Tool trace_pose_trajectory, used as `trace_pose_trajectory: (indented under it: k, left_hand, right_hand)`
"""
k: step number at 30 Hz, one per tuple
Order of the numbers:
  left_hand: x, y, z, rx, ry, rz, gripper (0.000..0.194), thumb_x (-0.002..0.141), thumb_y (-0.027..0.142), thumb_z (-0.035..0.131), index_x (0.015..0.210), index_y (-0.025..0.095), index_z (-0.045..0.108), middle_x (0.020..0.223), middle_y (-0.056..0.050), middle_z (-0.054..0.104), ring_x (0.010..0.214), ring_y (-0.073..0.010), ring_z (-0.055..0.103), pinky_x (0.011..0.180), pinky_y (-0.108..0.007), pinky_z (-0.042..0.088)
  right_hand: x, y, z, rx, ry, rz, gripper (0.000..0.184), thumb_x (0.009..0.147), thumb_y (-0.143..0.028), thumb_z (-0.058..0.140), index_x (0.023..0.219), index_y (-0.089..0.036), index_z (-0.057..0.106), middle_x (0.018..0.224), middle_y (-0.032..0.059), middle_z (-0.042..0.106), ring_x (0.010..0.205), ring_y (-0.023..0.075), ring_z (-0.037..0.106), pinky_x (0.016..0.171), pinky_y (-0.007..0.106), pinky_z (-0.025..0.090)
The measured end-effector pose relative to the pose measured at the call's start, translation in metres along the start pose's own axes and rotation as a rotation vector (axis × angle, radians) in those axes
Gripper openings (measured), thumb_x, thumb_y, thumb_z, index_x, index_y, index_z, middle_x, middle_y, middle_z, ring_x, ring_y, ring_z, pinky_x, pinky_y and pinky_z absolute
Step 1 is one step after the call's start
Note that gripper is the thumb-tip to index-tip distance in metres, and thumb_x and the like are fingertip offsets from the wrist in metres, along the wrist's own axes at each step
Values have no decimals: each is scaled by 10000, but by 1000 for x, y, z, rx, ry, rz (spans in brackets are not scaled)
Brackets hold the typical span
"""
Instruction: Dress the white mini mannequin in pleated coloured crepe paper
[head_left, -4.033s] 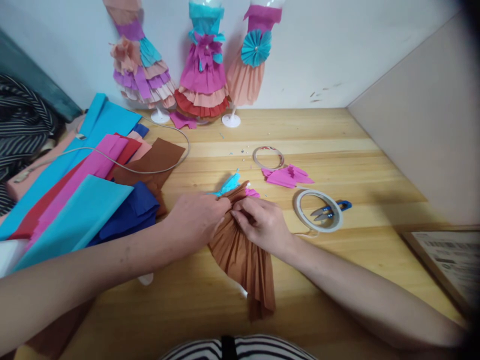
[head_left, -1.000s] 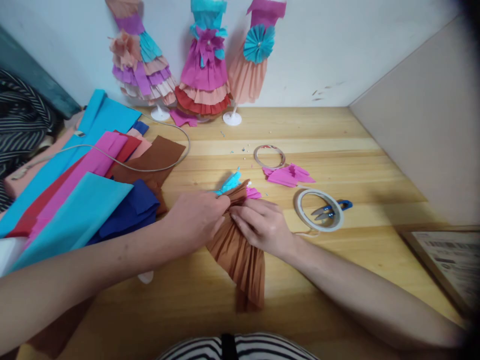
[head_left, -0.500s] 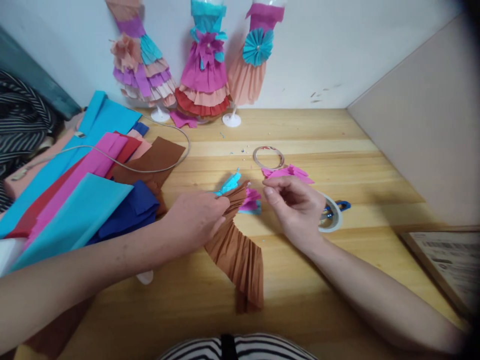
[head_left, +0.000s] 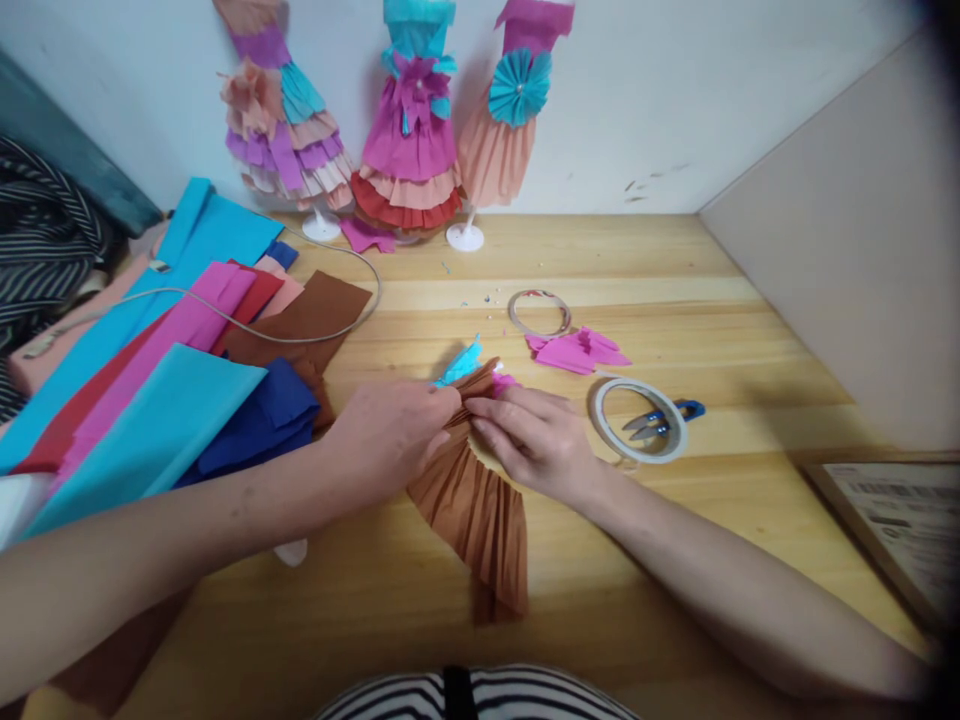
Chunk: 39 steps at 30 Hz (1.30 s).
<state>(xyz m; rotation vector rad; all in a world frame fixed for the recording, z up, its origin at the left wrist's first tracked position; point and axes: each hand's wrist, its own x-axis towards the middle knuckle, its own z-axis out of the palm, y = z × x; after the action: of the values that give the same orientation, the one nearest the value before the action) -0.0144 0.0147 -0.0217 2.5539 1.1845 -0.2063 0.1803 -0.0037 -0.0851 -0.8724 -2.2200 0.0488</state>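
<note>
A pleated strip of brown crepe paper (head_left: 480, 515) fans out over the table toward me, its gathered end bunched between my hands. My left hand (head_left: 394, 430) pinches that gathered end from the left. From the right, my right hand (head_left: 536, 435) is closed with its fingertips on the same gathers. Cyan crepe paper (head_left: 459, 364) pokes out just beyond my left fingers, and a bit of magenta paper (head_left: 504, 382) shows behind my right fingers. Whatever lies under the fingertips is hidden.
Right of my hands lie a white tape roll (head_left: 679, 440), blue-handled thread snips (head_left: 690, 409), a thin tape ring (head_left: 564, 318) and a magenta scrap (head_left: 574, 350). Folded crepe sheets (head_left: 161, 420) and a grey cable (head_left: 300, 342) cover the left. Paper dresses on stands (head_left: 409, 140) line the wall.
My right hand has moved left, from beside the tape roll onto the brown gathers. The tape roll and snips are now uncovered. My left hand keeps its hold.
</note>
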Motion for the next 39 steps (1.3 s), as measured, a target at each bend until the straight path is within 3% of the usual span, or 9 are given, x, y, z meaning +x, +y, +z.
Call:
trace_pose_trajectory:
  k: [5,10,14,17,24,29,34,39]
  left_hand:
    - [-6,0,0,103,89,-2,72,869,189,527,866,162,593,895,-69,641,887,-257,610,691,-342,469]
    - [-7,3,-2,152,103,-33,79,860,157,536,928,148,576,1001,-87,627,974,-251,585,801,-367,500]
    - [-8,6,1,160,48,-42,88,864,158,526,940,134,561,990,-106,632,948,-257,592,801,-389,501]
    - [-10,9,6,171,76,-63,88,859,145,517,940,137,551,979,-112,629,920,-266,601,733,-377,504]
    - [-14,20,13,317,203,-37,76,840,97,510,827,137,573,850,-111,640,810,-280,631,639,-380,499]
    - [-13,28,11,325,220,-30,135,798,33,498,775,128,592,797,-118,654,755,-274,644,602,-371,487]
    - [-18,29,6,288,187,-82,161,791,14,484,760,130,591,778,-124,659,733,-262,645,606,-359,473]
    - [-27,28,5,243,169,-141,162,804,15,480,780,136,585,801,-109,656,764,-260,643,630,-352,468]
  right_hand:
    - [9,12,-14,67,97,178,188,852,-120,582,1011,-187,659,834,74,683,749,173,645,667,283,535]
    - [19,30,-17,170,-40,355,265,867,-107,493,1045,-199,667,1089,94,700,1045,223,636,910,400,501]
    - [16,37,-10,231,-88,555,275,828,-108,493,1029,-176,668,1019,79,721,911,217,669,791,363,520]
    - [11,44,-8,252,-147,629,211,808,-123,509,927,-165,679,890,61,727,797,206,668,702,326,504]
    - [3,64,3,221,-179,474,264,756,-47,495,844,-180,705,806,55,711,781,196,650,706,303,493]
    - [5,66,2,223,-209,373,265,737,-5,509,786,-182,700,796,63,700,778,195,640,713,303,489]
    - [4,67,-5,262,-280,276,195,806,-80,530,797,-172,701,778,72,691,741,192,632,688,297,488]
    - [6,58,-18,251,-373,298,217,824,-100,503,805,-160,711,793,70,708,713,176,642,643,267,475]
